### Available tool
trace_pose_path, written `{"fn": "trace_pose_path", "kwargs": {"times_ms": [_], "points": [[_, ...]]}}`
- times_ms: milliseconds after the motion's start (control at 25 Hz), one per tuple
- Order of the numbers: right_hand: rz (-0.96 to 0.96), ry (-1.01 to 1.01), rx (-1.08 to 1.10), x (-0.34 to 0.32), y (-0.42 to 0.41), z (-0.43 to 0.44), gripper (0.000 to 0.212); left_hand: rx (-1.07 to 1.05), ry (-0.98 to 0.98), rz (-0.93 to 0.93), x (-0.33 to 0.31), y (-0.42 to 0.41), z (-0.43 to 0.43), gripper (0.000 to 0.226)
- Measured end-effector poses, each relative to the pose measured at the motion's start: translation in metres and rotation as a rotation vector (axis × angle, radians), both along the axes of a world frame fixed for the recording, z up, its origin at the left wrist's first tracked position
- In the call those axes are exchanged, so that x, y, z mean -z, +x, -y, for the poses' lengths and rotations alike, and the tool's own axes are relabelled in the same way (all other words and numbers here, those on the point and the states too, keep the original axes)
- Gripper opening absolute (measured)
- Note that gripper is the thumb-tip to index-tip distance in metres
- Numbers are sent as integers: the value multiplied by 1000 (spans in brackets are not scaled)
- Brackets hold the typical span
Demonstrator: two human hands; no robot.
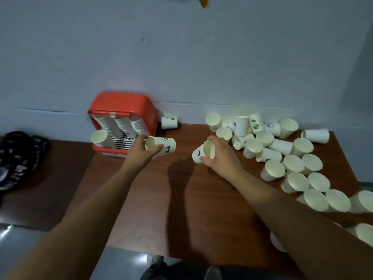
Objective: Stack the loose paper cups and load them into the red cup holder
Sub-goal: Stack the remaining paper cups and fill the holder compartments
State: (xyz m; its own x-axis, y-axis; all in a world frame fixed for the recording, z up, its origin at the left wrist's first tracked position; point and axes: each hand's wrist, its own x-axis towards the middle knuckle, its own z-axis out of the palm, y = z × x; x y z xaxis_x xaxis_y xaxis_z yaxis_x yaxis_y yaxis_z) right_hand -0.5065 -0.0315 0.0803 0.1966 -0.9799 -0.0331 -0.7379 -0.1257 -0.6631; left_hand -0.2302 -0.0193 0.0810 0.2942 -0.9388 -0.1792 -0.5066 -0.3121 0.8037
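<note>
Brown wooden table (161, 209) against the wall, red cup holder (123, 110) at back-left, loose paper cups (292, 164) scattered right, one cup (169, 122) beside the holder

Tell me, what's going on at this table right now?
A person holds one paper cup in each hand above the table. The left hand grips the left cup on its side, just in front of the red holder, which has stacks in it. The right hand grips the right cup, mouth tilted toward the camera. Many loose cups lie scattered on the right, not yet stacked.
</note>
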Motion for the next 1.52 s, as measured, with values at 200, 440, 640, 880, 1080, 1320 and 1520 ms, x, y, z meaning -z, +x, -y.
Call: {"fn": "trace_pose_path", "kwargs": {"times_ms": [200,440,640,880,1080,1320,1520], "points": [[94,-9,-118,-21,129,28,67,-117,-46,92,-5,133,-13,69],[116,63,-134,-12,266,53,61,-147,-6,142,10,254,18,77],[127,117,-82,6,330,69,64,-47,16,198,42,303,66,79],[121,129,-30,24,364,83,65,175,24,333,89,316,95,79],[130,26,34,31,396,100,74,302,45,231,120,324,106,86],[27,37,-84,49,434,110,75,391,42,-178,122,357,106,84],[-147,57,-260,79,452,109,77,190,65,-452,118,371,92,44]]}}
